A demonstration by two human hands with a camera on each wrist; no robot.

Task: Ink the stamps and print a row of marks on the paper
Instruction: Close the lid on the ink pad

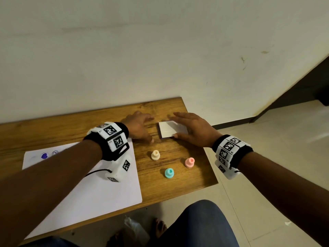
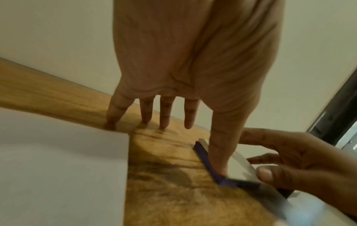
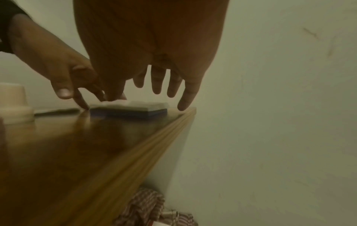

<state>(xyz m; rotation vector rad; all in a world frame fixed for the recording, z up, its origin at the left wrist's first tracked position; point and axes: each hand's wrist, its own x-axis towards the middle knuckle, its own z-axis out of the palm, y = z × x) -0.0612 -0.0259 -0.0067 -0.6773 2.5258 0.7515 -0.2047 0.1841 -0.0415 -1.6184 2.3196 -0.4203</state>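
Wooden table (image 1: 178, 186), short, pushed against a pale wall. Ink pad (image 1: 171, 130) with lid down, near the far right corner, close to the table's right edge. Left hand (image 1: 138, 126) spread flat, fingers straight on the wood, thumb touching the pad's left side. Right hand (image 1: 194, 130) wide over the pad, thumb on its near edge, small finger near the table edge. Cream stamp (image 1: 155, 155), pink stamp (image 1: 189, 162) and teal stamp (image 1: 169, 173) upright, apart, on bare wood. Paper (image 1: 99, 193) left, blue marks (image 1: 44, 155) along its far edge.
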